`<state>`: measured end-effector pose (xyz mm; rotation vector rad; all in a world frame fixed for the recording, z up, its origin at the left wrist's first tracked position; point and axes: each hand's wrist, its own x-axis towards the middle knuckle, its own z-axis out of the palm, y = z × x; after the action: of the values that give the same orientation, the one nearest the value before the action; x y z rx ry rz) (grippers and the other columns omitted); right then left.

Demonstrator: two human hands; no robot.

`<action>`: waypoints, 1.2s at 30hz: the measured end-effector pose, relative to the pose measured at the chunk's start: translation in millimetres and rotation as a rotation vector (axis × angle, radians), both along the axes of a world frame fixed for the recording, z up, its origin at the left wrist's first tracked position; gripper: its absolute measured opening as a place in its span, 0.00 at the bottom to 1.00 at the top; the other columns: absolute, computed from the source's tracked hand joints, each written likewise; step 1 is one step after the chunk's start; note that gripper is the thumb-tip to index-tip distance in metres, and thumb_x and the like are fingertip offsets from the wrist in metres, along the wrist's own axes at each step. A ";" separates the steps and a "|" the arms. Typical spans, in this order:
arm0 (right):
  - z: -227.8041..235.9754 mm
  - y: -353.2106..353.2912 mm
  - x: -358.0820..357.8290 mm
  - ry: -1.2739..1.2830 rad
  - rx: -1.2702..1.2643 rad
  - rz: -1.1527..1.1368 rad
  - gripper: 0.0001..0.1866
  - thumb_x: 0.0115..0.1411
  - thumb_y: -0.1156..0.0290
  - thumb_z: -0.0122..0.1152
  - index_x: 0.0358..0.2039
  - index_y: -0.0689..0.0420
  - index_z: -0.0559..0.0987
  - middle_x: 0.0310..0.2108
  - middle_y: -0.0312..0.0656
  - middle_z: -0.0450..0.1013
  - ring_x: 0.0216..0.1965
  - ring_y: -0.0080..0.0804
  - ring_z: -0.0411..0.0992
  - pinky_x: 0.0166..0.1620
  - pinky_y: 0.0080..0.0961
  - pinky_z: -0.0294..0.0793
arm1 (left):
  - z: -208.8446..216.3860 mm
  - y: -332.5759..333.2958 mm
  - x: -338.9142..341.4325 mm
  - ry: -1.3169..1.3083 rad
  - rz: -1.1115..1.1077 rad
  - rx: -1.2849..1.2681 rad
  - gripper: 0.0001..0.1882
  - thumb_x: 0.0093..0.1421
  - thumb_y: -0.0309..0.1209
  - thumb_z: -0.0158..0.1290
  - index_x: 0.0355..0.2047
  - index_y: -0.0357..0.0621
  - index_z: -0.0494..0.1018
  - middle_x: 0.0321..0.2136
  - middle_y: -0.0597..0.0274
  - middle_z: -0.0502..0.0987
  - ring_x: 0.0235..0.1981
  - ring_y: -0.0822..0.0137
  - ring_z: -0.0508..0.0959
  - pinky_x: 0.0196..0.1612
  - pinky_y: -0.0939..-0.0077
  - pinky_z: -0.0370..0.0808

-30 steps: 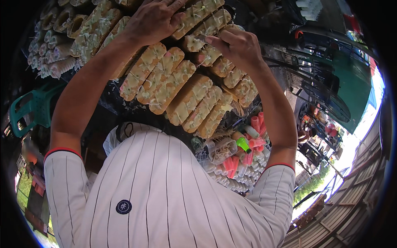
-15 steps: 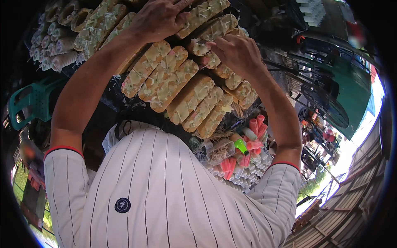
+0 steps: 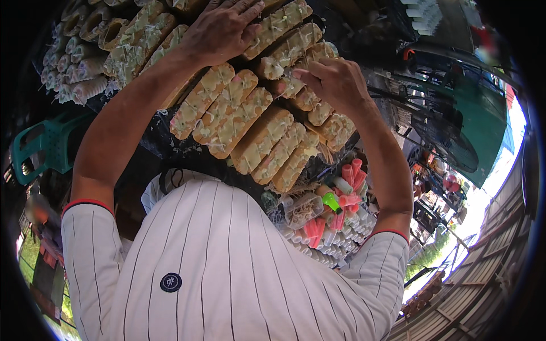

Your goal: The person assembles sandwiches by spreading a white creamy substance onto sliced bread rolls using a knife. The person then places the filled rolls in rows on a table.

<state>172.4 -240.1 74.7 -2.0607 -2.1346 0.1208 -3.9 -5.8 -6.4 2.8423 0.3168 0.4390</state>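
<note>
Rows of long tan blocks [image 3: 250,122] with rounded ends fill the space in front of me. Their tops are smeared with a pale, wax-like coating and thin white strings. My left hand [image 3: 222,31] lies over the far blocks, palm down with its fingers stretched out. At the right-hand rows, my right hand [image 3: 335,82] is curled, thumb and forefinger close together at the end of a coated block [image 3: 290,85]. Whatever the right fingers may pinch is hidden or too small to make out.
Pink tubes [image 3: 314,230], white tubes and a bright green bottle-shaped piece [image 3: 331,202] lie near my right elbow. Whitish ridged rolls [image 3: 85,68] are stacked at far left, above a green plastic stool [image 3: 42,145]. A black fan [image 3: 446,139] stands at right.
My right hand has shifted slightly right and down along the block ends. The left hand has slid a little nearer, its fingers still spread over the blocks.
</note>
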 end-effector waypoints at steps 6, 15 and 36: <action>-25.1 28.6 -0.6 -0.137 0.153 -0.006 0.23 0.66 0.53 0.72 0.22 0.53 0.75 0.17 0.36 0.67 0.19 0.37 0.73 0.23 0.37 0.75 | 2.6 -2.6 0.7 -0.011 0.009 -0.001 0.32 0.73 0.43 0.43 0.73 0.41 0.65 0.73 0.44 0.65 0.75 0.45 0.63 0.80 0.47 0.52; -34.0 15.9 -4.3 0.077 0.166 -0.138 0.21 0.66 0.55 0.73 0.22 0.56 0.78 0.18 0.38 0.69 0.21 0.39 0.75 0.25 0.37 0.75 | 5.9 -1.1 -0.8 -0.089 0.005 -0.015 0.31 0.71 0.42 0.47 0.70 0.39 0.68 0.71 0.43 0.68 0.74 0.45 0.65 0.78 0.47 0.57; -16.9 -14.1 -24.6 -0.035 0.086 -0.022 0.23 0.66 0.55 0.72 0.22 0.54 0.73 0.17 0.38 0.69 0.19 0.42 0.74 0.23 0.42 0.72 | -6.2 0.8 0.6 -0.005 0.018 -0.021 0.31 0.73 0.42 0.43 0.71 0.38 0.68 0.73 0.45 0.66 0.75 0.44 0.63 0.80 0.46 0.52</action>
<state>147.8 -254.2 57.8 -2.0512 -2.0981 -0.0106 -3.3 -5.0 -12.6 2.8192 0.3450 0.4431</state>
